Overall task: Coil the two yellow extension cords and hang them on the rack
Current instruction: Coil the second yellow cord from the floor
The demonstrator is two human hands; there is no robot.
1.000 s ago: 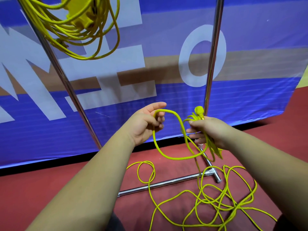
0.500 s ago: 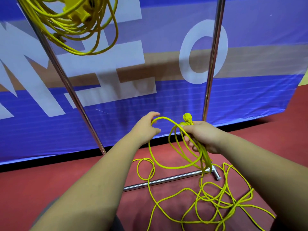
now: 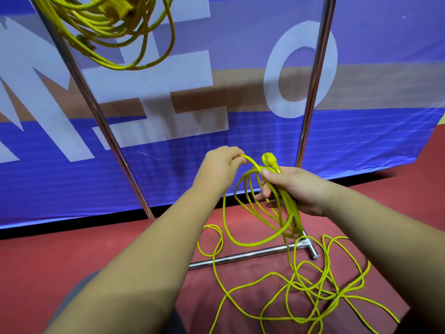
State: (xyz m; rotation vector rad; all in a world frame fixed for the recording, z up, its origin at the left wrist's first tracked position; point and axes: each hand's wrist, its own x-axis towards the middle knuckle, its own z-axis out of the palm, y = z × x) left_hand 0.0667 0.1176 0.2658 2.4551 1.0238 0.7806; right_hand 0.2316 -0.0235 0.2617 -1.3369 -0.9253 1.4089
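Coiling the second cord (image 3: 292, 218). The right hand (image 3: 298, 189) grips several gathered loops just below the plug (image 3: 269, 161); the left hand (image 3: 220, 165) pinches the next loop beside it. Most of this thin, glossy yellow cord lies tangled on the floor (image 3: 60, 249), apparently crossing the rack (image 3: 240, 256) foot, where it may snag or knot when drawn up. The first cord (image 3: 113, 22) hangs coiled above.

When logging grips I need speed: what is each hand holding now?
Left hand: closed on the yellow cord.
Right hand: closed on that cord's gathered coil.
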